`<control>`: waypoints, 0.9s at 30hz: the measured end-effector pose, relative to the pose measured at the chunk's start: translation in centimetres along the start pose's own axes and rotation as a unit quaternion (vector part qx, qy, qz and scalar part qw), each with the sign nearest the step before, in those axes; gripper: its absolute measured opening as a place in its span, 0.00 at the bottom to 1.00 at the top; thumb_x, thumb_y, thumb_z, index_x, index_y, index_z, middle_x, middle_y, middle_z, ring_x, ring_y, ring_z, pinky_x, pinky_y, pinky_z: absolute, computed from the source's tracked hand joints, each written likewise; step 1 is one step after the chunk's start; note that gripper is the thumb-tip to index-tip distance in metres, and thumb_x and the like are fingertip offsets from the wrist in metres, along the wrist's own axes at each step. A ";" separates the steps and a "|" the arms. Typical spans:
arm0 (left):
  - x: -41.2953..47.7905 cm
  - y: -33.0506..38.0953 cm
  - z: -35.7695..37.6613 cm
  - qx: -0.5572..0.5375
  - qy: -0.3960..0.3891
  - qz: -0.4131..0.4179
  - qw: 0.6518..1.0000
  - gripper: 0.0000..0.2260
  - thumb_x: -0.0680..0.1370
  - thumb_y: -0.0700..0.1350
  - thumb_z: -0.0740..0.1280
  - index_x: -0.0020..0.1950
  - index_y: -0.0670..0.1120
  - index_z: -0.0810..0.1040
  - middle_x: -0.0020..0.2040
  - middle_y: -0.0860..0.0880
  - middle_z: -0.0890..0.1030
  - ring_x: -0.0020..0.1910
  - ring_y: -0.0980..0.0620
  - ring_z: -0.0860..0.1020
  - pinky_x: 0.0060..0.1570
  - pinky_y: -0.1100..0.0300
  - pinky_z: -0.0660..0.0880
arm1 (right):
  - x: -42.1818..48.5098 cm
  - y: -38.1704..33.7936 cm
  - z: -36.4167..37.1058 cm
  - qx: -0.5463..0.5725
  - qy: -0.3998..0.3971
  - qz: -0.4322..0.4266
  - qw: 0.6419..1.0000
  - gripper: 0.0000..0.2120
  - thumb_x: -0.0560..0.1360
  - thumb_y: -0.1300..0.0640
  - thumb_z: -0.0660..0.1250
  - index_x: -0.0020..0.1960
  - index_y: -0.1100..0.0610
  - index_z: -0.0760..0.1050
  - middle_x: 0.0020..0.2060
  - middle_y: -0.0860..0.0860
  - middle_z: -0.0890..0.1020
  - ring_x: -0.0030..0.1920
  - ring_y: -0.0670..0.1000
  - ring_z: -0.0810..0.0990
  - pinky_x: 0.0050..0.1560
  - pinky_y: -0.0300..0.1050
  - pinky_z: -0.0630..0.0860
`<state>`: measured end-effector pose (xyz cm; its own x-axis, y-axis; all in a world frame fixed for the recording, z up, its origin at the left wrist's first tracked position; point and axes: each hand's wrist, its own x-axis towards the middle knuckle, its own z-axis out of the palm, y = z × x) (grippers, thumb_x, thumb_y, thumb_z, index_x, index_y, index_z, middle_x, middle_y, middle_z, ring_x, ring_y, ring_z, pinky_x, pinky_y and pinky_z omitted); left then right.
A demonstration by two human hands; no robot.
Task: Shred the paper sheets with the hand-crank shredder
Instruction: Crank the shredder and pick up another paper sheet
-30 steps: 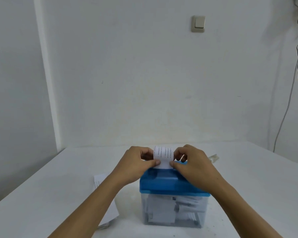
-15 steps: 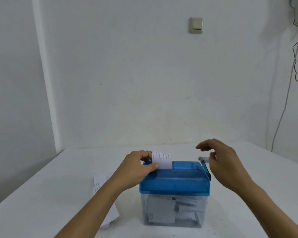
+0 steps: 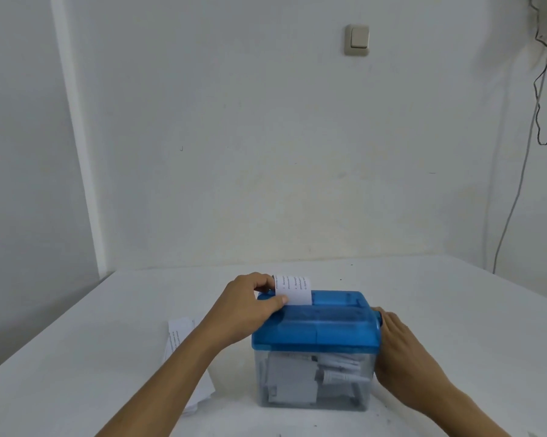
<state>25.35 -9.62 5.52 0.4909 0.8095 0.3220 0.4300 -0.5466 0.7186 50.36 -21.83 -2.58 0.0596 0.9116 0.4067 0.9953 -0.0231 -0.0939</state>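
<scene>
The shredder (image 3: 316, 326) stands on the table (image 3: 455, 310). Its clear bin (image 3: 357, 402) already holds a fair load of cut strips (image 3: 338, 367), so part of the job looks done. 1 printed sheet (image 3: 294, 288) stands upright in the slot at the lid's left end, pinched by the left hand (image 3: 250, 307). The right hand (image 3: 401, 348) lies against the shredder's right side (where the crank should be), but its fingers are hidden, so I cannot tell whether it grips anything. The spare sheets (image 3: 180, 342) wait on the table to the left, unshredded.
</scene>
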 end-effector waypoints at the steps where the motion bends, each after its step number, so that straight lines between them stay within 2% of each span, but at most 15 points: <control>1: -0.1 0.0 0.1 -0.006 0.002 -0.004 1.000 0.08 0.78 0.53 0.71 0.55 0.55 0.77 0.61 0.56 0.78 0.58 0.57 0.75 0.42 0.73 0.72 | -0.2 -0.3 0.1 0.002 -0.005 -0.002 1.000 0.24 0.81 0.58 0.57 0.74 0.42 0.58 0.67 0.38 0.64 0.61 0.38 0.64 0.66 0.29 0.59; 5: -0.9 0.7 1.3 -0.050 0.002 0.000 0.999 0.17 0.71 0.62 0.74 0.54 0.60 0.73 0.59 0.60 0.75 0.55 0.62 0.73 0.43 0.73 0.71 | -1.0 -1.4 -0.7 0.059 -0.044 0.053 0.996 0.20 0.79 0.60 0.55 0.66 0.41 0.61 0.55 0.37 0.74 0.50 0.44 0.76 0.55 0.37 0.74; 7: -1.4 0.6 2.2 -0.089 0.003 0.006 0.996 0.28 0.64 0.69 0.73 0.59 0.58 0.74 0.59 0.60 0.77 0.56 0.62 0.75 0.45 0.72 0.73 | -1.6 -1.4 -1.2 0.064 -0.077 0.082 0.992 0.21 0.79 0.58 0.57 0.68 0.41 0.57 0.50 0.38 0.76 0.45 0.45 0.77 0.48 0.37 0.75; 9: -1.5 0.3 3.0 -0.107 0.026 0.007 0.994 0.36 0.58 0.74 0.71 0.60 0.56 0.76 0.58 0.60 0.79 0.57 0.60 0.76 0.48 0.68 0.75 | -2.3 -1.6 -2.1 0.063 -0.117 0.086 0.987 0.19 0.78 0.52 0.60 0.66 0.40 0.59 0.46 0.37 0.76 0.44 0.44 0.77 0.45 0.38 0.75; 12: -1.5 0.0 3.2 -0.119 0.038 0.008 0.992 0.39 0.56 0.75 0.70 0.61 0.56 0.75 0.58 0.60 0.79 0.58 0.59 0.76 0.49 0.66 0.76 | -2.4 -2.7 -5.0 0.076 -0.188 0.104 0.974 0.07 0.76 0.48 0.65 0.49 0.43 0.66 0.42 0.39 0.75 0.40 0.41 0.76 0.38 0.36 0.72; 13: -1.4 0.0 3.1 -0.121 0.032 0.008 0.992 0.39 0.56 0.75 0.71 0.62 0.56 0.75 0.59 0.60 0.79 0.59 0.58 0.76 0.51 0.65 0.77 | -2.1 -3.1 -6.4 0.081 -0.224 0.114 0.964 0.09 0.75 0.47 0.67 0.45 0.45 0.66 0.41 0.41 0.75 0.38 0.41 0.76 0.37 0.36 0.71; 15: -1.4 0.0 3.0 -0.121 0.016 0.004 0.992 0.41 0.57 0.75 0.71 0.65 0.56 0.74 0.60 0.60 0.78 0.60 0.60 0.76 0.54 0.65 0.77 | -1.4 -3.8 -9.2 0.081 -0.284 0.122 0.948 0.12 0.75 0.47 0.69 0.43 0.51 0.67 0.39 0.46 0.78 0.34 0.42 0.81 0.34 0.35 0.71; 18: -1.5 0.4 2.6 -0.117 0.003 -0.001 0.993 0.38 0.59 0.72 0.72 0.65 0.56 0.74 0.58 0.61 0.78 0.58 0.62 0.75 0.50 0.69 0.75 | -1.0 -4.8 -12.5 0.064 -0.325 0.132 0.934 0.12 0.75 0.48 0.69 0.41 0.54 0.70 0.30 0.46 0.83 0.33 0.41 0.83 0.34 0.32 0.71; 20: -1.6 0.7 2.3 -0.109 -0.006 -0.003 0.994 0.36 0.60 0.71 0.72 0.64 0.57 0.73 0.58 0.62 0.77 0.57 0.62 0.75 0.48 0.70 0.74 | -0.8 -4.9 -14.0 0.037 -0.298 0.130 0.945 0.12 0.76 0.48 0.69 0.41 0.55 0.75 0.29 0.44 0.84 0.33 0.40 0.83 0.35 0.32 0.73; 23: -1.5 0.7 2.2 -0.093 -0.017 -0.009 0.995 0.33 0.60 0.72 0.71 0.61 0.60 0.72 0.55 0.63 0.76 0.54 0.63 0.75 0.49 0.67 0.74 | 0.5 -4.4 -16.2 0.005 -0.176 0.121 0.977 0.13 0.75 0.42 0.70 0.40 0.51 0.80 0.32 0.43 0.84 0.35 0.41 0.82 0.37 0.34 0.75; 25: -1.5 0.7 2.2 -0.094 -0.020 -0.014 0.995 0.34 0.59 0.72 0.71 0.61 0.62 0.71 0.55 0.64 0.75 0.54 0.64 0.74 0.49 0.67 0.73 | 1.8 -3.5 -16.7 0.028 -0.112 0.109 0.987 0.11 0.73 0.41 0.72 0.43 0.48 0.80 0.35 0.45 0.84 0.37 0.43 0.81 0.37 0.34 0.74; 27: -1.5 0.6 2.2 -0.101 -0.019 -0.010 0.995 0.34 0.59 0.72 0.71 0.62 0.62 0.70 0.56 0.64 0.75 0.55 0.63 0.74 0.50 0.68 0.72 | 3.5 -2.6 -16.2 0.083 -0.053 0.105 0.990 0.11 0.72 0.43 0.74 0.48 0.47 0.77 0.41 0.43 0.82 0.41 0.43 0.81 0.39 0.35 0.74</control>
<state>26.53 -11.64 4.12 0.5139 0.8089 0.2856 0.2813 -0.4735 0.8347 49.19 -25.21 13.77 0.2458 0.9321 0.2661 0.9351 -0.1558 -0.3182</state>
